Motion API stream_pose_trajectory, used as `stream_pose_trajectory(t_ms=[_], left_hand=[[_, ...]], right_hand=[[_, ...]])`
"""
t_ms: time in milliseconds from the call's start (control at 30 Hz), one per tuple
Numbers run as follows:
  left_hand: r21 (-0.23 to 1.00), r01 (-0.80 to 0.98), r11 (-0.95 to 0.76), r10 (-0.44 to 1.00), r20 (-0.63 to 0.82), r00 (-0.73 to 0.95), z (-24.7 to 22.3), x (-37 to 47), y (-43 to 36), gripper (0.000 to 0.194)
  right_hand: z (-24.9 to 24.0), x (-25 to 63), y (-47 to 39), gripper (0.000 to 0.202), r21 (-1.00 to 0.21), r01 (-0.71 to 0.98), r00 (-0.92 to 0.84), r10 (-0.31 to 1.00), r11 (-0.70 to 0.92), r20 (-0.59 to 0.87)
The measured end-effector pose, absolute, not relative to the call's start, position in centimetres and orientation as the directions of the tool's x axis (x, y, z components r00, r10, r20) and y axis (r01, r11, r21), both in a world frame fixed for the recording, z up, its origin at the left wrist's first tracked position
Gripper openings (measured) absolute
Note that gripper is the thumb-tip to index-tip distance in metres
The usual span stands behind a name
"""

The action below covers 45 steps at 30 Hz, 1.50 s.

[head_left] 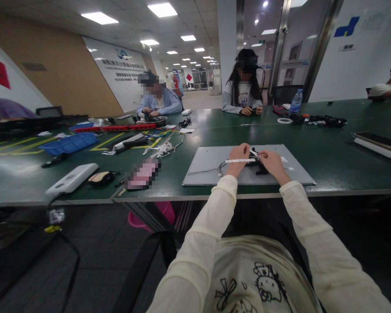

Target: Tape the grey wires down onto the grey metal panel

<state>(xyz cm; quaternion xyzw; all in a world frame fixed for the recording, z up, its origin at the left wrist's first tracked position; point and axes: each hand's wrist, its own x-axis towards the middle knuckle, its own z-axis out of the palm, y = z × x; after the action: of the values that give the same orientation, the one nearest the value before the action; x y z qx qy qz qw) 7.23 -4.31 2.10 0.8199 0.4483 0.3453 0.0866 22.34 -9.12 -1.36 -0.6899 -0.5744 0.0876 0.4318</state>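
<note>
My left hand [237, 164] and my right hand [274, 164] are close together above a light grey panel [205, 163] at the table's near edge. The fingers of both are pinched around a short white strip [253, 152], which looks like tape or paper. A second, longer white strip [233, 161] runs across the back of my left hand. Under and between the hands lies a small black part [262, 170], mostly hidden, so I cannot make out its kind. A thin grey cable [207, 171] lies on the panel to the left.
Left of the panel lie a pink phone-like object [144, 174], white wiring [163, 150], a white box-shaped device [72, 179] and a blue tray [70, 144]. A phone on a white box [379, 144] is at right. A bottle [296, 102] and two people are across the table.
</note>
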Motion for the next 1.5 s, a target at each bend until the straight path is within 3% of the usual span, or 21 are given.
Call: stream_pose_trajectory(t_ms=[200, 467, 700, 1000, 1100, 1233, 1333, 1500], left_hand=[[0.410, 0.729, -0.547, 0.809, 0.481, 0.337, 2.1, 7.0, -4.5, 0.020], [0.427, 0.709, -0.561, 0.800, 0.499, 0.333, 1.9, 7.2, -4.3, 0.022], [0.434, 0.647, -0.627, 0.757, 0.536, 0.374, 1.7, 7.4, -4.3, 0.020], [0.427, 0.671, -0.606, 0.772, 0.519, 0.367, 2.1, 7.3, -4.9, 0.024], [0.408, 0.703, -0.582, 0.787, 0.500, 0.361, 2.4, 7.2, -5.2, 0.024], [0.360, 0.760, -0.541, 0.809, 0.469, 0.354, 3.1, 7.1, -6.0, 0.023], [0.307, 0.796, -0.521, 0.825, 0.420, 0.378, 3.3, 7.1, -7.1, 0.023], [0.229, 0.836, -0.498, 0.847, 0.334, 0.413, 2.5, 6.9, -8.7, 0.024]], right_hand=[[-1.9, 22.0, -8.6, 0.028, -0.829, 0.547, 0.239, 0.928, 0.115, 0.287], [-1.4, 22.2, -8.7, 0.034, -0.722, 0.668, 0.258, 0.855, 0.178, 0.450], [-0.8, 21.8, -9.4, 0.047, -0.645, 0.746, 0.195, 0.871, 0.166, 0.450], [-1.0, 22.2, -9.1, 0.037, -0.809, 0.532, 0.241, 0.872, 0.249, 0.427], [-0.9, 22.1, -9.1, 0.034, -0.822, 0.527, 0.220, 0.900, 0.213, 0.375], [-0.8, 22.4, -9.1, 0.034, -0.825, 0.543, 0.318, 0.870, 0.158, 0.376], [-0.9, 22.9, -9.4, 0.038, -0.799, 0.594, 0.373, 0.847, 0.095, 0.379], [-1.4, 23.4, -10.8, 0.033, -0.666, 0.743, 0.287, 0.871, 0.061, 0.399]])
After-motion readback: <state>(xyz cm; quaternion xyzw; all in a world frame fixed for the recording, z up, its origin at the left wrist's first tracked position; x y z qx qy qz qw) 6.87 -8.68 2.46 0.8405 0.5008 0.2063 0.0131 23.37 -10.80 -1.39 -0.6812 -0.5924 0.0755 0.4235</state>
